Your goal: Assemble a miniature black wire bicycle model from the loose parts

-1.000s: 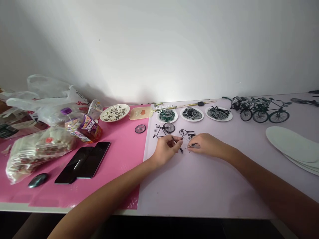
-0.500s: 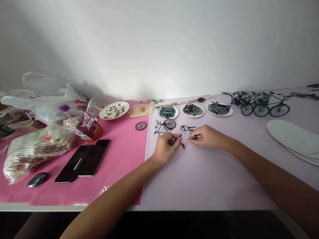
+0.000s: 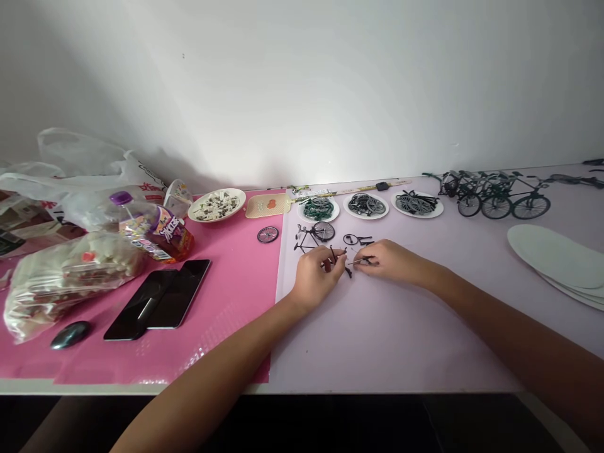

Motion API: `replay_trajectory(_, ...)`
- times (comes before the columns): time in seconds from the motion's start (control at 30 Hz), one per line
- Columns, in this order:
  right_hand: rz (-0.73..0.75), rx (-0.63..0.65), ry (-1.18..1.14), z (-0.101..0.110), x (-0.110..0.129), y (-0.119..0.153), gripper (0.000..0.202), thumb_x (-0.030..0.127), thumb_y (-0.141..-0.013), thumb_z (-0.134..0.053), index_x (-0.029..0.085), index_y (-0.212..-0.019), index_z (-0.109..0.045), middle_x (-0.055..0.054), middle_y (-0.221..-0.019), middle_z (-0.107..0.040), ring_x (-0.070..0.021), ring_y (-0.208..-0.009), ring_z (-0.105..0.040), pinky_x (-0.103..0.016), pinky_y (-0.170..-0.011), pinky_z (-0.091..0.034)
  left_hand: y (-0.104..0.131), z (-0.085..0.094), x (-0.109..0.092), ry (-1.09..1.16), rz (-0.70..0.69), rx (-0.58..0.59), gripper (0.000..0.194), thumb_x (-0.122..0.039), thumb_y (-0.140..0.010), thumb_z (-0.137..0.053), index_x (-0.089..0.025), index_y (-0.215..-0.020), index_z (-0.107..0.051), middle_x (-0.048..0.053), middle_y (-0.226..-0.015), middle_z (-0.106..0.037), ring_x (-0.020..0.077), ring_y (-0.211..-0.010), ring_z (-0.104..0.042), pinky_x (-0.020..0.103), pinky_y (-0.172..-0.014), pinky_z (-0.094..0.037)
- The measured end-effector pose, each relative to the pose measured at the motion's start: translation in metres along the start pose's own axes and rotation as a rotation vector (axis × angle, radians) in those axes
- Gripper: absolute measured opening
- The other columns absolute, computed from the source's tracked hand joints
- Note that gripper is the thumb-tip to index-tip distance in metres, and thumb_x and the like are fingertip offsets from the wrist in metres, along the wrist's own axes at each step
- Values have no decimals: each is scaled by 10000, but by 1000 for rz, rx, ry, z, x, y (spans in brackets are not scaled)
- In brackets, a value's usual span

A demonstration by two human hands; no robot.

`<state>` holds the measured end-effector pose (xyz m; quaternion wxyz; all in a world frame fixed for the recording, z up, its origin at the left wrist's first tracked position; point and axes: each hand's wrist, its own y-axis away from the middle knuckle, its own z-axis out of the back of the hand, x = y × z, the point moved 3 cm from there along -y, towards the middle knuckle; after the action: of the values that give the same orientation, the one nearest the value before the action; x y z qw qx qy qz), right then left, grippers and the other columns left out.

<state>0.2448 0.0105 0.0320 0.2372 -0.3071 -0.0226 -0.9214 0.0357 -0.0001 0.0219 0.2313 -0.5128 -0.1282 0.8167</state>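
Observation:
My left hand [image 3: 317, 277] is closed on a small black bicycle part [image 3: 348, 272], whose thin ends stick out past the fingertips. Facing it, my right hand [image 3: 394, 261] pinches a thin pointed metal tool [image 3: 359, 260], its tip close to the left fingertips. Just behind my left hand lies a black model bicycle frame [image 3: 309, 236] with one wheel [image 3: 324, 231] fitted. A small dark ring-shaped part [image 3: 350, 239] and short black pieces [image 3: 365, 240] lie beyond the gap between my hands. A loose wheel [image 3: 267, 234] rests on the pink mat.
Three plates of bicycle parts [image 3: 365, 217] stand at the back, with assembled model bicycles [image 3: 495, 196] further right. White oval sheets [image 3: 557, 258] lie at right. On the left are two phones [image 3: 179, 292], a mouse [image 3: 70, 335], a bottle [image 3: 153, 229], bags [image 3: 70, 274] and a plate [image 3: 217, 218].
The tool in my right hand has moved left, its tip now nearer my left fingertips. My left hand keeps its grip in nearly the same place. The camera view has shifted slightly.

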Motion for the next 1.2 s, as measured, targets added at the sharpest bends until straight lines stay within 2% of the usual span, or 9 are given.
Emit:
replay_trajectory(0.13,-113,92,204,-3,7,0,168,319,-943,-611,225,-964,-749,-44,-762,-745,-219,-655,-663,-309,-620,-412,-1,2,-1,13,2,-8,163,-271,-948,-683,-181,-952,-818,47,-835,-764,138,-668,-598,278,-671,-490)
replay_trajectory(0.23,-126,133,267,-4,9,0,206,281,-946,-576,222,-1068,-731,-50,-776,-734,-231,-690,-674,-304,-637,-410,-3,3,-2,22,-5,-16,166,-278,-947,-684,-174,-951,-814,49,-844,-767,132,-654,-586,276,-660,-486)
replay_trajectory(0.43,-162,154,182,-3,-1,1,225,321,-943,-598,253,-1097,-747,-35,-790,-755,-230,-677,-687,-304,-625,-429,-3,4,-1,35,2,-8,165,-288,-949,-683,-176,-926,-801,55,-878,-783,127,-653,-583,270,-644,-482)
replay_trajectory(0.6,-149,132,38,0,-6,2,234,394,-958,-625,258,-1081,-771,-70,-1051,-816,-268,-895,-762,-319,-704,-516,-3,4,0,45,10,-1,164,-295,-952,-682,-177,-916,-791,57,-884,-786,125,-649,-571,271,-642,-476)
replay_trajectory(0.73,-181,142,55,-2,-10,1,240,406,-980,-604,269,-1101,-761,-60,-1022,-813,-256,-851,-754,-326,-716,-523,-3,4,-1,64,33,2,179,-306,-953,-677,-173,-897,-782,57,-872,-778,122,-651,-564,266,-633,-463)
replay_trajectory(0.83,-162,96,120,-6,-12,0,228,372,-995,-577,266,-1118,-737,-64,-1002,-801,-252,-827,-736,-326,-705,-501,-3,5,-2,85,51,4,202,-326,-955,-669,-167,-890,-774,64,-881,-776,124,-666,-569,261,-625,-459)
replay_trajectory(0.97,-103,30,128,-10,-13,0,212,355,-1009,-549,261,-1119,-704,-76,-1056,-788,-268,-903,-728,-336,-732,-498,-3,4,-1,129,75,20,224,-362,-944,-692,-159,-895,-773,72,-893,-775,126,-675,-583,261,-634,-476)
replay_trajectory(1.07,-85,-74,60,-8,-12,-1,213,376,-1017,-540,260,-1129,-678,-59,-987,-771,-239,-815,-695,-328,-705,-489,-2,3,-2,177,123,24,257,-406,-931,-718,-156,-907,-773,79,-905,-780,126,-662,-601,265,-621,-488)
replay_trajectory(1.2,-107,-253,-103,-6,-7,-2,280,507,-1051,-514,246,-1036,-613,-29,-864,-693,-186,-676,-574,-297,-611,-434,-3,3,-5,351,282,82,305,-439,-915,-753,-134,-929,-763,63,-806,-748,123,-617,-608,269,-601,-500)
